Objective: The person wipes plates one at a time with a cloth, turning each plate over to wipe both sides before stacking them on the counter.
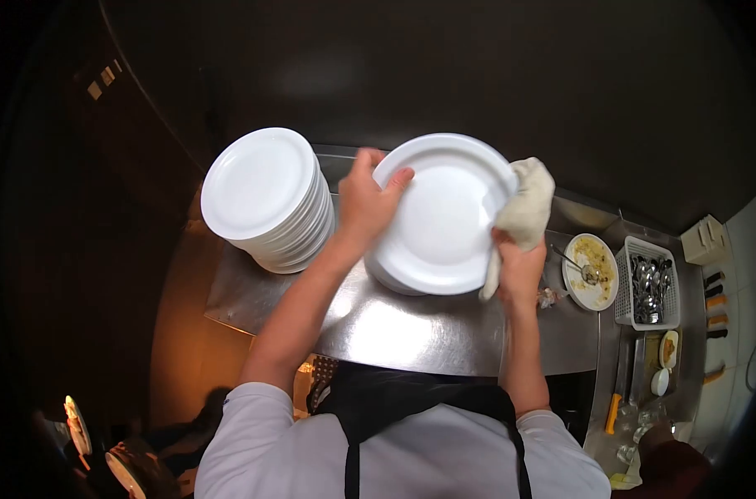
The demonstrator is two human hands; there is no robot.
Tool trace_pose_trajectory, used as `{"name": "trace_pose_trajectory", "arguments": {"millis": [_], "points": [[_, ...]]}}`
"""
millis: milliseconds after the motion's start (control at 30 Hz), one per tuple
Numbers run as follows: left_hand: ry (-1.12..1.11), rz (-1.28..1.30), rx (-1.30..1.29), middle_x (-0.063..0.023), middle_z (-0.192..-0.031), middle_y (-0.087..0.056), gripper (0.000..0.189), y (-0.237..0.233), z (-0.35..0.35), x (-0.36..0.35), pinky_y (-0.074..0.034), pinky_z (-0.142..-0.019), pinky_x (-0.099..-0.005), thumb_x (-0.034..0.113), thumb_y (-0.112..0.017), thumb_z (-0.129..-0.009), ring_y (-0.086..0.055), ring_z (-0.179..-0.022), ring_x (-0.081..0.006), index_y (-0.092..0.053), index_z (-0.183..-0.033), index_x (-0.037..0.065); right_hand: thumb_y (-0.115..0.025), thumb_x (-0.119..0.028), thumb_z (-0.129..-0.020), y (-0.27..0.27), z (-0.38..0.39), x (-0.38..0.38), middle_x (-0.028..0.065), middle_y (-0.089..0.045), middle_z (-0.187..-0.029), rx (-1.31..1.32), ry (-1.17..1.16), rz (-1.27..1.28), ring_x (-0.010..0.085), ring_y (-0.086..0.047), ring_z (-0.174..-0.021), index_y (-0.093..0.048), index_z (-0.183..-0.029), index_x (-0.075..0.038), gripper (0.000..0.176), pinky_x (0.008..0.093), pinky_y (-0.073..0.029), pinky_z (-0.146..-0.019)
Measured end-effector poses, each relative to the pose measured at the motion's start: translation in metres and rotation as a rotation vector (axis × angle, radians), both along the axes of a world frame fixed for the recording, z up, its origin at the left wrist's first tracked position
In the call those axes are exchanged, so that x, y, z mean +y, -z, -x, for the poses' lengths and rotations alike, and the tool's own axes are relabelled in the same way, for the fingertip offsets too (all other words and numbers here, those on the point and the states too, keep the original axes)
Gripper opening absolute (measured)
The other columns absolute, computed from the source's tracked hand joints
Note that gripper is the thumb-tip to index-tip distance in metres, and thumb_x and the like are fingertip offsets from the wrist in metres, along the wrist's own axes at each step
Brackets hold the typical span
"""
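A white round plate [448, 212] is held up over the metal counter [386, 333], tilted a little. My left hand [368, 200] grips its left rim, with the thumb on the upper face. At the right rim, my right hand [521, 266] holds a cream cloth [529, 204] that is folded over the edge. Under the held plate, the side of another white plate or stack [386, 276] shows in part. To the left stands a tall stack of white plates [261, 187].
Right of my hands lies a plate with food scraps and a spoon [592, 273], beside a white basket of cutlery [648, 291]. Several knives [716, 303] hang at the far right. An orange-handled knife [613, 414], small dishes and glasses are lower right. A dark wall rises behind the counter.
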State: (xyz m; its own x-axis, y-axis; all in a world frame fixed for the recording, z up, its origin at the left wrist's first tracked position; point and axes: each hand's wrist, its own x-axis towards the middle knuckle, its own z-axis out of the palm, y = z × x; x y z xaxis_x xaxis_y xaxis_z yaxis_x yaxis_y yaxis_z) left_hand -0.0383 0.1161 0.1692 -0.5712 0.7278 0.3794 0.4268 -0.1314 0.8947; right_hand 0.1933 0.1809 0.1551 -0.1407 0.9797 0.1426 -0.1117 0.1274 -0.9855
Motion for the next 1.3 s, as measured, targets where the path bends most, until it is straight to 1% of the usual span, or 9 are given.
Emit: {"name": "trace_pose_trajectory", "arguments": {"millis": [167, 300, 433, 600, 633, 733, 933, 1033, 1300], "points": [[0.451, -0.507, -0.491, -0.0177, -0.117, -0.063, 0.075, -0.023, -0.038, -0.033, -0.05, -0.096, -0.0399, 0.014, -0.072, -0.091, -0.064, -0.105, -0.0273, -0.021, -0.145, 0.001, -0.073, -0.011, -0.09, 0.014, 0.009, 0.022, 0.011, -0.066, -0.111, 0.574, 0.015, 0.153, 0.0212, -0.064, -0.099, -0.059, -0.12, 0.005, 0.036, 0.0345, -0.053, -0.088], [-0.076, -0.434, -0.142, -0.014, -0.113, -0.064, 0.049, 0.013, -0.075, -0.043, -0.048, -0.094, -0.0318, 0.009, -0.064, -0.096, -0.061, -0.103, -0.0193, -0.041, -0.137, -0.001, -0.073, -0.011, -0.09, 0.033, 0.037, -0.011, 0.0112, -0.064, -0.116, 0.504, -0.054, 0.33, 0.0212, -0.062, -0.103, -0.057, -0.123, 0.005, 0.041, 0.0348, -0.052, -0.09], [-0.012, -0.345, -0.298, -0.0118, -0.108, -0.066, 0.037, 0.022, -0.04, -0.074, -0.05, -0.088, -0.0299, 0.009, -0.062, -0.096, -0.062, -0.097, -0.016, -0.051, -0.13, -0.002, -0.077, -0.004, -0.084, 0.072, 0.04, -0.021, 0.0096, -0.066, -0.114, 0.444, -0.177, 0.288, 0.0191, -0.064, -0.101, -0.06, -0.119, -0.001, 0.039, 0.0325, -0.052, -0.089], [0.185, 0.028, -0.091, -0.0089, -0.1, -0.069, 0.028, 0.011, 0.001, -0.126, -0.053, -0.081, -0.0301, 0.011, -0.062, -0.097, -0.065, -0.09, -0.0141, -0.057, -0.121, -0.001, -0.084, -0.004, -0.076, 0.009, 0.023, 0.018, 0.0025, -0.07, -0.102, -0.163, -0.519, -0.226, 0.0133, -0.065, -0.092, -0.064, -0.113, -0.003, 0.042, 0.0312, -0.054, -0.084], [0.198, 0.036, 0.029, -0.0189, -0.09, -0.071, 0.031, -0.002, 0.002, -0.128, -0.055, -0.078, -0.0347, 0.01, -0.062, -0.094, -0.071, -0.083, -0.028, -0.057, -0.123, 0.0, -0.084, -0.004, -0.075, -0.01, 0.031, 0.02, 0.0036, -0.071, -0.102, -0.2, -0.597, -0.297, 0.0136, -0.066, -0.093, -0.065, -0.112, -0.003, 0.042, 0.0313, -0.054, -0.083], [0.295, 0.313, 0.09, -0.0193, -0.09, -0.071, 0.027, -0.032, 0.007, -0.133, -0.055, -0.076, -0.0363, 0.008, -0.059, -0.094, -0.07, -0.08, -0.0343, -0.058, -0.12, 0.001, -0.082, -0.004, -0.072, -0.055, 0.056, 0.016, 0.0083, -0.072, -0.102, -0.446, -0.759, -0.618, 0.0211, -0.07, -0.094, -0.067, -0.111, -0.006, 0.042, 0.0338, -0.055, -0.084], [0.332, 0.199, 0.297, -0.0223, -0.13, -0.058, 0.049, 0.02, 0.003, -0.13, -0.043, -0.103, -0.0415, 0.011, -0.064, -0.091, -0.056, -0.12, -0.0335, -0.048, -0.137, 0.007, -0.078, -0.002, -0.071, -0.078, 0.106, -0.03, 0.0125, -0.071, -0.102, -0.461, -0.964, -0.971, 0.0321, -0.068, -0.094, -0.068, -0.111, -0.007, 0.042, 0.036, -0.055, -0.084], [0.296, 0.564, -0.147, -0.0208, -0.133, -0.056, 0.059, -0.034, 0.006, -0.136, -0.044, -0.104, -0.0389, 0.011, -0.066, -0.09, -0.057, -0.119, -0.0312, -0.04, -0.144, 0.006, -0.073, 0.002, -0.08, -0.085, 0.101, -0.031, 0.0072, -0.07, -0.103, -0.011, -0.624, -0.56, 0.0163, -0.066, -0.094, -0.066, -0.107, -0.002, 0.029, 0.0304, -0.053, -0.083], [-0.372, -0.396, -0.684, -0.0191, -0.132, -0.055, 0.053, -0.044, 0.108, -0.205, -0.053, -0.097, -0.0388, 0.001, -0.05, -0.095, -0.06, -0.114, -0.0256, -0.035, -0.146, 0.002, -0.07, -0.005, -0.089, -0.043, 0.047, 0.015, 0.0066, -0.066, -0.105, 0.117, -0.235, -0.081, 0.0161, -0.064, -0.092, -0.06, -0.118, 0.0, 0.031, 0.0295, -0.052, -0.08]]}}
